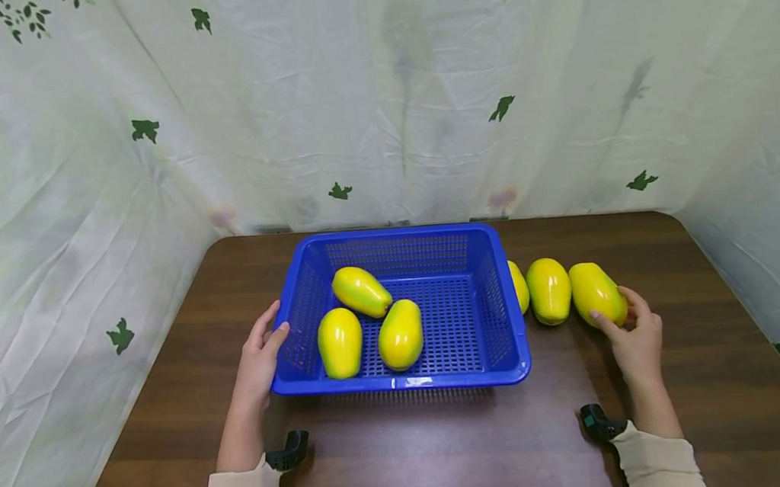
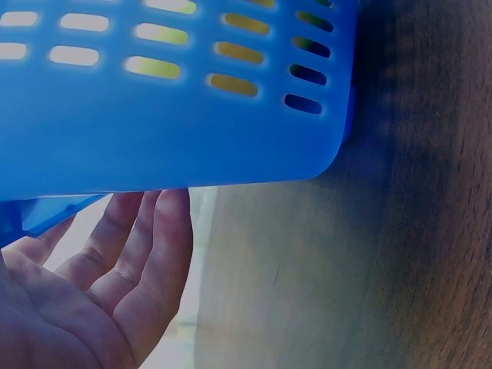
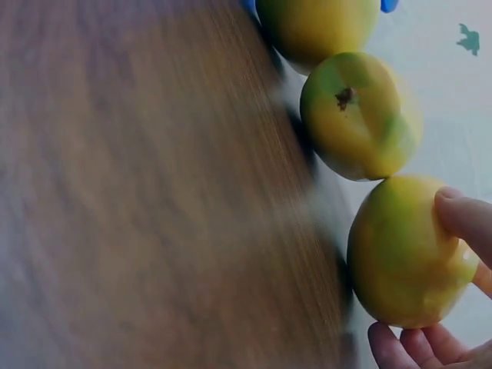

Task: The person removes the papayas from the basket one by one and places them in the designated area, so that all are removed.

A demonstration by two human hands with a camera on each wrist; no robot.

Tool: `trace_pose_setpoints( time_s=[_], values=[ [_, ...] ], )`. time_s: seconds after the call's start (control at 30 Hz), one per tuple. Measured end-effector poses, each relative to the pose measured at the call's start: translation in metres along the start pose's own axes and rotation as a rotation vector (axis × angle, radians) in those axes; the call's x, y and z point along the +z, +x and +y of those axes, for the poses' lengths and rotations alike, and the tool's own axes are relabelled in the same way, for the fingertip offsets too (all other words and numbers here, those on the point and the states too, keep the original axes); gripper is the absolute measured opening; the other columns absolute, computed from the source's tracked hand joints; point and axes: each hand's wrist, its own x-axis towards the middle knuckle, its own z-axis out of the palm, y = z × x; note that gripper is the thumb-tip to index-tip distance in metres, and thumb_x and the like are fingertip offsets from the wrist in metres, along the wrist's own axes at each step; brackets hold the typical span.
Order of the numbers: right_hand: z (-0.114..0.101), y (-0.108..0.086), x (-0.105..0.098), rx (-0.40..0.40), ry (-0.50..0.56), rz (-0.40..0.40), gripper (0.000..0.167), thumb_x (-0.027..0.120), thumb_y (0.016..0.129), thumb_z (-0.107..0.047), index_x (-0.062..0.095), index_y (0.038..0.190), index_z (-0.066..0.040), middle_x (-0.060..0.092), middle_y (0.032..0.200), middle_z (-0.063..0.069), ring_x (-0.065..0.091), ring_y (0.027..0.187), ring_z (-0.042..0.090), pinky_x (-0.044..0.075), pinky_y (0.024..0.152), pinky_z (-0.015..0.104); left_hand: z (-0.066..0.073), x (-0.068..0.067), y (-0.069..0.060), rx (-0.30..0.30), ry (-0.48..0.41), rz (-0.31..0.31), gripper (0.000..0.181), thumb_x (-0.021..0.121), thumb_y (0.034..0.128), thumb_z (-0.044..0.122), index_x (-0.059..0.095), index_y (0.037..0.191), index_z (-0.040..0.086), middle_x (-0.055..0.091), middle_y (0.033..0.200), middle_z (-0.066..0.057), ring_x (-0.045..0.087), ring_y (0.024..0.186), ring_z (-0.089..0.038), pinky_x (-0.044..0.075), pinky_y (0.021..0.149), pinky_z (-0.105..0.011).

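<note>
A blue plastic basket (image 1: 428,382) with slotted walls sits on the table. Inside it lie three yellow papayas: one at the back (image 1: 361,292), one at the left (image 1: 340,343), one nearer the middle (image 1: 400,336). My left hand (image 1: 261,357) holds the basket's left rim, thumb on top; in the left wrist view its fingertips meet the rim from outside. Right of the basket, my right hand (image 1: 637,339) grips a papaya (image 1: 595,292) between thumb and fingers. Beside that one are another papaya (image 1: 550,292) and a third (image 1: 519,287), partly hidden by the basket wall.
The brown wooden table (image 1: 420,455) extends around the basket. A pale curtain (image 1: 379,107) with green leaf and bird shapes stands behind the table and along both sides. Dark straps with small devices (image 1: 603,421) are worn at both wrists.
</note>
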Motion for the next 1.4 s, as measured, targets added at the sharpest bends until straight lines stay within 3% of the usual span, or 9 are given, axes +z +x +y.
trace_pose_setpoints(
  time_s=[0.5, 0.73, 0.9, 1.1, 1.27, 1.4],
  values=[
    [0.002, 0.0, 0.001, -0.014, 0.017, -0.049, 0.062, 0.063, 0.084, -0.028, 0.035, 0.137, -0.013, 0.031, 0.125, 0.014, 0.038, 0.101, 0.021, 0.037, 0.074, 0.016, -0.001, 0.0, -0.001, 0.002, -0.014, 0.007, 0.054, 0.042, 0.0928, 0.043, 0.025, 0.142, 0.028, 0.043, 0.124, -0.017, 0.049, 0.102, -0.031, 0.047, 0.078, -0.033],
    [0.002, 0.0, 0.001, -0.027, 0.055, -0.056, 0.063, 0.064, 0.084, -0.026, 0.035, 0.137, -0.012, 0.03, 0.129, 0.017, 0.037, 0.112, 0.03, 0.042, 0.084, 0.028, -0.002, 0.0, 0.0, 0.001, -0.015, 0.006, 0.054, 0.042, 0.0928, 0.043, 0.025, 0.142, 0.029, 0.043, 0.126, -0.017, 0.049, 0.103, -0.031, 0.047, 0.079, -0.034],
    [0.001, 0.0, 0.0, -0.016, 0.06, -0.049, 0.062, 0.064, 0.084, -0.026, 0.035, 0.137, -0.013, 0.031, 0.129, 0.015, 0.034, 0.115, 0.028, 0.038, 0.086, 0.037, -0.001, 0.0, 0.0, 0.003, -0.013, 0.0, 0.054, 0.042, 0.0927, 0.044, 0.025, 0.142, 0.03, 0.042, 0.127, -0.017, 0.048, 0.104, -0.031, 0.046, 0.082, -0.037],
    [-0.001, -0.001, -0.002, -0.037, 0.068, -0.024, 0.06, 0.064, 0.084, -0.023, 0.037, 0.136, -0.011, 0.034, 0.129, 0.013, 0.03, 0.116, 0.026, 0.032, 0.086, 0.036, -0.001, 0.0, -0.001, -0.001, -0.01, -0.005, 0.054, 0.041, 0.0925, 0.044, 0.024, 0.142, 0.031, 0.041, 0.128, -0.017, 0.047, 0.105, -0.032, 0.044, 0.084, -0.041],
    [-0.007, -0.002, -0.004, -0.031, 0.104, -0.018, 0.062, 0.064, 0.084, -0.024, 0.035, 0.137, -0.01, 0.03, 0.133, 0.014, 0.026, 0.123, 0.028, 0.024, 0.099, 0.042, -0.001, 0.0, -0.001, 0.0, -0.006, 0.0, 0.054, 0.041, 0.0928, 0.044, 0.024, 0.142, 0.03, 0.04, 0.128, -0.017, 0.047, 0.106, -0.031, 0.044, 0.084, -0.041],
    [-0.013, -0.003, -0.006, -0.036, 0.127, -0.007, 0.065, 0.065, 0.083, -0.023, 0.032, 0.138, -0.01, 0.03, 0.135, 0.013, 0.024, 0.126, 0.028, 0.019, 0.103, 0.041, -0.001, 0.0, -0.001, 0.002, -0.008, 0.002, 0.054, 0.042, 0.0928, 0.043, 0.025, 0.142, 0.03, 0.041, 0.128, -0.017, 0.048, 0.105, -0.031, 0.045, 0.083, -0.04]
  ],
)
